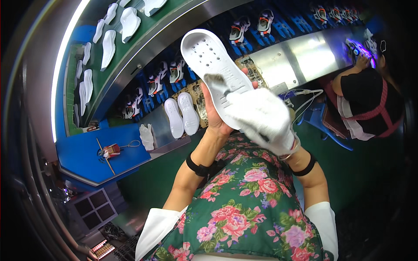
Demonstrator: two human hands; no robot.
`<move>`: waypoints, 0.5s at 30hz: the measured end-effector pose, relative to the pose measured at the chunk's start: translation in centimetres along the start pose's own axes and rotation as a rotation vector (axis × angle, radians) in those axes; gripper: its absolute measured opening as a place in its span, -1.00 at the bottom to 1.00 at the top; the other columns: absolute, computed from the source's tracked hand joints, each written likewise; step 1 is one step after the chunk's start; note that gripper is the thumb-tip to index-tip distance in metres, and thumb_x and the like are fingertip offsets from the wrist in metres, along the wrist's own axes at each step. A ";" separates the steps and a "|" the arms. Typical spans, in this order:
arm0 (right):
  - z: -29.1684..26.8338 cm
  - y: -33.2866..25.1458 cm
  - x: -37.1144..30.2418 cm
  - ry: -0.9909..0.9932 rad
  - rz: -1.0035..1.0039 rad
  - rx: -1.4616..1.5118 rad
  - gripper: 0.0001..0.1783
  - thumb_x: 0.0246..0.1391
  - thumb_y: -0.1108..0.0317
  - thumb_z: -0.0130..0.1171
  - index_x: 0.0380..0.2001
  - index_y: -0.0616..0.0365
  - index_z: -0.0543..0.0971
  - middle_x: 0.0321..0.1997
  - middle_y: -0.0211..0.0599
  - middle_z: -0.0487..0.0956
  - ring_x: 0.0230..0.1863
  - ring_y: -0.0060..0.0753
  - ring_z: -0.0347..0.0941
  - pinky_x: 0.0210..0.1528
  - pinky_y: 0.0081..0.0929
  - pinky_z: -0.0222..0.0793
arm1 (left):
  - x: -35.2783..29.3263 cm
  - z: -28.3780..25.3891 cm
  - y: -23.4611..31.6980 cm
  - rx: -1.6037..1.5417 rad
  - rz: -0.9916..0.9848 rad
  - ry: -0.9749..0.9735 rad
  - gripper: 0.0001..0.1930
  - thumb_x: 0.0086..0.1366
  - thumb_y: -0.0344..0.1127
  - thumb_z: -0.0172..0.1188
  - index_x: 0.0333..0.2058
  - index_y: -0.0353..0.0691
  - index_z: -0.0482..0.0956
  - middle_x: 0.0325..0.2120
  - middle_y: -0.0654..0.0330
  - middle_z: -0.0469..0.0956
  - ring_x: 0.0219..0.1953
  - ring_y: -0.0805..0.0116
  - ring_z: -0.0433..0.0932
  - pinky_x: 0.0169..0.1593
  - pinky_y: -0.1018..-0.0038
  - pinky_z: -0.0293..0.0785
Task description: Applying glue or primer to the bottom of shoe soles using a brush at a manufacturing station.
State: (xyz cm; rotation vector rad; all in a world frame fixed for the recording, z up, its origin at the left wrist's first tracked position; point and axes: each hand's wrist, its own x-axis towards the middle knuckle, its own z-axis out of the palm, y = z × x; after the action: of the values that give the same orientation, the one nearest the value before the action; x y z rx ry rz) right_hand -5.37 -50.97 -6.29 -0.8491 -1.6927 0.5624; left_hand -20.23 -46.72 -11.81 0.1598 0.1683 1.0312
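While left hand (pixel 212 106) holds it, sole (pixel 214 64) looks white, pitted.

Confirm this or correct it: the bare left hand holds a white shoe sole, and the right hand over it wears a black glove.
One colour is wrong: in the head view, the right hand over the white sole wears a white glove, not black. The bare left hand does hold it.

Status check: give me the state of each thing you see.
White sole: held up, holed face visible
Left hand: bare, closed on the sole
Brush: blurred, over the sole
Right hand: gloved, gripping the brush
Two other soles: lying side by side
Loose glove: unworn
Strip light: lit
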 end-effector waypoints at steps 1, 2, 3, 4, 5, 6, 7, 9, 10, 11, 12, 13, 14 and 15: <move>0.0 -0.1 0.0 -0.004 -0.137 -0.027 -0.66 -0.15 0.55 0.36 -0.19 0.15 0.71 -0.15 -0.12 0.69 -0.14 -0.08 0.64 -0.06 -0.23 0.51 | 0.0 -0.4 0.0 0.002 0.000 -0.003 -0.06 0.28 0.51 -0.14 0.39 -0.10 0.12 0.28 -0.01 0.31 0.19 -0.20 0.44 0.21 -0.14 0.44; -0.2 -0.4 0.0 -0.023 -0.083 0.043 -0.69 -0.14 0.56 0.36 -0.22 0.14 0.71 -0.17 -0.13 0.70 -0.16 -0.12 0.64 -0.08 -0.26 0.53 | -0.1 -0.6 0.2 -0.010 0.010 -0.036 -0.06 0.27 0.51 -0.10 0.38 -0.11 0.13 0.27 -0.01 0.32 0.17 -0.20 0.45 0.17 -0.15 0.47; -0.5 -0.5 -0.1 -0.042 -0.029 0.113 -0.71 -0.13 0.56 0.37 -0.25 0.14 0.72 -0.20 -0.15 0.71 -0.18 -0.16 0.65 -0.10 -0.29 0.54 | -0.1 -0.6 0.4 -0.023 0.019 -0.067 -0.05 0.26 0.50 -0.06 0.37 -0.12 0.15 0.26 0.00 0.33 0.16 -0.20 0.46 0.13 -0.16 0.50; -0.8 0.0 0.3 -0.023 -0.018 0.136 -0.74 -0.12 0.57 0.38 -0.27 0.14 0.73 -0.21 -0.15 0.71 -0.21 -0.19 0.65 -0.12 -0.32 0.55 | 0.0 -0.6 0.3 -0.019 0.020 -0.067 -0.05 0.26 0.50 -0.06 0.37 -0.12 0.15 0.26 0.00 0.33 0.16 -0.20 0.46 0.13 -0.16 0.50; -1.2 0.5 0.3 -0.003 -0.003 0.158 -0.76 -0.10 0.57 0.39 -0.29 0.15 0.73 -0.23 -0.16 0.71 -0.23 -0.23 0.66 -0.15 -0.35 0.56 | 0.2 0.3 -0.1 -0.039 0.058 -0.045 -0.05 0.25 0.50 -0.04 0.37 -0.13 0.15 0.26 0.01 0.33 0.15 -0.20 0.46 0.12 -0.16 0.53; -0.6 1.3 -0.5 0.087 0.085 0.183 -0.75 -0.10 0.57 0.39 -0.27 0.17 0.72 -0.23 -0.17 0.72 -0.25 -0.25 0.65 -0.17 -0.38 0.55 | 0.2 0.7 -0.4 -0.060 0.095 -0.023 -0.05 0.24 0.49 -0.02 0.36 -0.13 0.16 0.26 0.01 0.33 0.15 -0.20 0.46 0.10 -0.15 0.55; -0.7 1.3 -1.0 0.093 0.128 0.175 -0.73 -0.13 0.58 0.38 -0.25 0.20 0.72 -0.23 -0.15 0.71 -0.23 -0.22 0.65 -0.18 -0.37 0.54 | 0.3 0.6 -0.4 -0.060 0.092 -0.018 -0.05 0.24 0.49 -0.02 0.36 -0.13 0.16 0.26 0.01 0.33 0.15 -0.20 0.46 0.10 -0.15 0.55; -2.0 0.7 0.2 -0.024 -0.141 0.017 -0.71 -0.14 0.57 0.38 -0.24 0.19 0.71 -0.23 -0.15 0.71 -0.23 -0.18 0.65 -0.18 -0.34 0.54 | 0.7 0.6 -0.1 -0.058 0.099 -0.053 -0.06 0.24 0.49 -0.01 0.36 -0.13 0.17 0.25 0.02 0.34 0.17 -0.19 0.45 0.09 -0.22 0.53; -1.3 0.9 -0.3 -0.047 -0.231 -0.050 -0.71 -0.15 0.54 0.39 -0.25 0.15 0.72 -0.25 -0.18 0.70 -0.24 -0.15 0.64 -0.18 -0.31 0.53 | 0.6 0.5 0.0 -0.076 0.077 -0.093 -0.05 0.24 0.50 -0.01 0.36 -0.13 0.16 0.25 0.04 0.35 0.18 -0.17 0.44 0.08 -0.28 0.49; -0.7 0.7 -0.8 -0.056 -0.213 0.013 -0.70 -0.13 0.54 0.38 -0.23 0.10 0.72 -0.26 -0.23 0.70 -0.25 -0.17 0.64 -0.19 -0.34 0.53 | 0.5 0.3 0.2 -0.077 0.078 -0.087 -0.05 0.24 0.50 -0.01 0.36 -0.13 0.16 0.25 0.04 0.35 0.18 -0.17 0.44 0.08 -0.28 0.49; -0.9 0.7 -1.0 -0.079 -0.184 0.070 -0.71 -0.11 0.55 0.38 -0.23 0.10 0.72 -0.27 -0.24 0.71 -0.24 -0.20 0.64 -0.19 -0.36 0.53 | 0.3 -0.1 0.4 -0.059 0.066 -0.074 -0.04 0.23 0.51 -0.02 0.36 -0.13 0.16 0.26 0.04 0.34 0.18 -0.17 0.44 0.09 -0.29 0.48; -1.3 0.6 -0.9 -0.101 -0.154 0.127 -0.72 -0.09 0.56 0.38 -0.23 0.09 0.72 -0.27 -0.26 0.71 -0.24 -0.22 0.65 -0.20 -0.38 0.53 | 0.2 -0.4 0.5 -0.040 0.054 -0.061 -0.03 0.23 0.51 -0.03 0.37 -0.13 0.15 0.27 0.04 0.33 0.18 -0.17 0.43 0.09 -0.30 0.47; -1.9 0.5 -0.5 -0.090 -0.079 0.160 -0.75 -0.08 0.56 0.39 -0.25 0.08 0.73 -0.28 -0.25 0.71 -0.26 -0.25 0.65 -0.20 -0.40 0.53 | 0.6 0.1 0.5 -0.123 0.067 -0.127 0.00 0.21 0.54 -0.04 0.38 -0.14 0.14 0.28 0.03 0.32 0.18 -0.19 0.43 0.08 -0.28 0.48; -2.4 0.8 -0.4 -0.080 -0.004 0.193 -0.77 -0.06 0.56 0.39 -0.28 0.08 0.73 -0.30 -0.24 0.71 -0.27 -0.27 0.65 -0.21 -0.42 0.54 | 0.7 0.2 0.4 -0.125 0.066 -0.120 0.00 0.21 0.54 -0.04 0.38 -0.14 0.14 0.28 0.03 0.32 0.18 -0.19 0.43 0.08 -0.28 0.48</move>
State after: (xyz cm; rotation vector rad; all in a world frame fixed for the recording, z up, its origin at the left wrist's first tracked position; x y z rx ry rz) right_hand -2.81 -50.95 -6.41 -0.6921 -1.6800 0.7525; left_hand -20.17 -45.97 -11.57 0.1142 -0.0105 1.0909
